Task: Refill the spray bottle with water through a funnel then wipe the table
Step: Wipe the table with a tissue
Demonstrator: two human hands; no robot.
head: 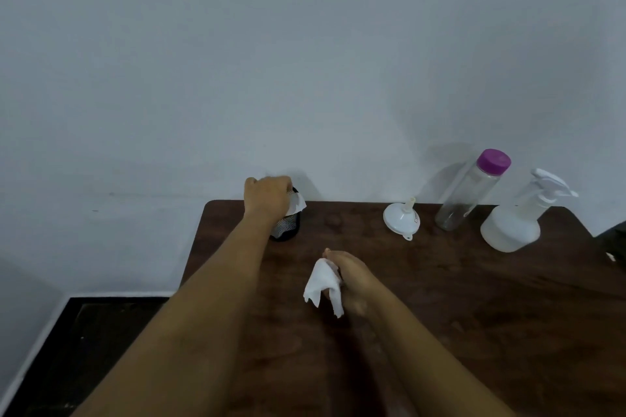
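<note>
My right hand (350,276) holds a white tissue (321,284) over the middle of the dark wooden table (440,315). My left hand (267,195) reaches to the table's far left corner, with curled fingers on white tissue (298,202) that sticks out of a black mesh holder (286,228). A white funnel (401,217) lies upside down at the back. To its right stand a clear bottle with a purple cap (471,193) and a translucent white spray bottle (518,217) with its trigger head on.
The table stands against a plain grey wall (305,61). Dark floor (84,349) shows to the left of the table. A dark object (613,240) sits at the table's right edge.
</note>
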